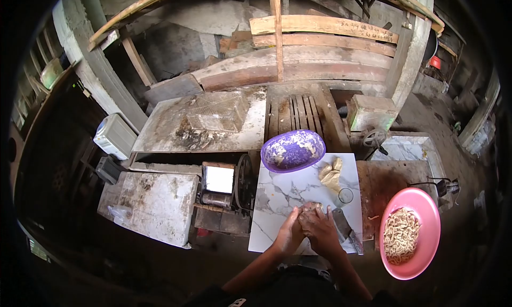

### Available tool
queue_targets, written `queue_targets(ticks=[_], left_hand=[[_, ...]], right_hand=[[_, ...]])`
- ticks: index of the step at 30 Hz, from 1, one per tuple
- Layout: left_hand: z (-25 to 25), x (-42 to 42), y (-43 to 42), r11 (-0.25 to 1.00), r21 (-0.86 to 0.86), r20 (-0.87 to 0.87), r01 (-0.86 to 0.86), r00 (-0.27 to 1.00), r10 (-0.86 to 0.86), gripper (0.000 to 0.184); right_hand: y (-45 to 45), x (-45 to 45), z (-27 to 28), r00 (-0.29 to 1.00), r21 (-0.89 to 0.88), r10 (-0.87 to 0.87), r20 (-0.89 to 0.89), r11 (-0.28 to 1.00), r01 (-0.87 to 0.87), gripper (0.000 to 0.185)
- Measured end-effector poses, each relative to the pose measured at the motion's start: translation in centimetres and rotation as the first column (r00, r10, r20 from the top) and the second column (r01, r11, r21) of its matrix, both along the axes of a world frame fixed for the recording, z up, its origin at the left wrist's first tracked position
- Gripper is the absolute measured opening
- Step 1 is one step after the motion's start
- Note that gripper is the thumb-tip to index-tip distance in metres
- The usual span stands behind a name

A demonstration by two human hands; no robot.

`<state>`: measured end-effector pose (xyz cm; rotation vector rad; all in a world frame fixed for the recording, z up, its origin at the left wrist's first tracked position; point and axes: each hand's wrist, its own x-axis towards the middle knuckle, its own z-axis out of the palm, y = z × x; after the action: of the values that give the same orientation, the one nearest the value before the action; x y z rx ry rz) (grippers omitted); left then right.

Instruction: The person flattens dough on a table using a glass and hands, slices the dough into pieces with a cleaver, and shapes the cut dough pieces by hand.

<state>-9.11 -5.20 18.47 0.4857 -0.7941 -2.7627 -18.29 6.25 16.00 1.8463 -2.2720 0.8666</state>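
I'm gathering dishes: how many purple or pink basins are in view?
2: a purple basin at the far end of the marbled tabletop, a pink basin to the tabletop's right. The picture's dark edges may hide others.

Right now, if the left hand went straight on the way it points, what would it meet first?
The left hand would most likely meet the right hand first, since the two overlap; beyond, the crumpled tan item seems roughly in line, though depth is unclear.
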Motion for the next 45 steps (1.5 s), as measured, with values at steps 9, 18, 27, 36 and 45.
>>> queue_targets(ticks=[9,18,27,36,45], left_hand=[[-2.8,1.0,-0.4,0.985,-0.133,0.083,0.105,0.992,-0.095,0.061],[-4.5,2.0,0.4,0.977,-0.181,0.124,0.117,0.988,-0.095,0.063],[-4.1,0.8,0.9,0.969,-0.243,0.180,-0.034,0.981,0.079,0.044],[-6.9,2.7,-0.3,0.824,-0.552,0.508,0.128,0.835,0.211,0.067],[-6.0,1.8,0.6,0.985,-0.154,0.313,0.084,0.949,-0.032,0.093]], right_hand=[[-1.5,0.2,-4.3,0.958,-0.151,-0.054,0.281,0.984,0.100,0.032],[-0.3,-0.6,-5.6,0.626,-0.248,-0.175,0.760,0.813,0.527,0.032],[-0.9,2.6,-5.6,0.951,-0.220,-0.229,0.207,0.936,0.274,0.046],[-0.3,4.5,-4.4,0.895,-0.222,0.081,0.440,0.975,0.021,0.061],[0.2,3.4,-4.5,0.907,-0.189,-0.082,0.414,0.967,0.173,0.064]])
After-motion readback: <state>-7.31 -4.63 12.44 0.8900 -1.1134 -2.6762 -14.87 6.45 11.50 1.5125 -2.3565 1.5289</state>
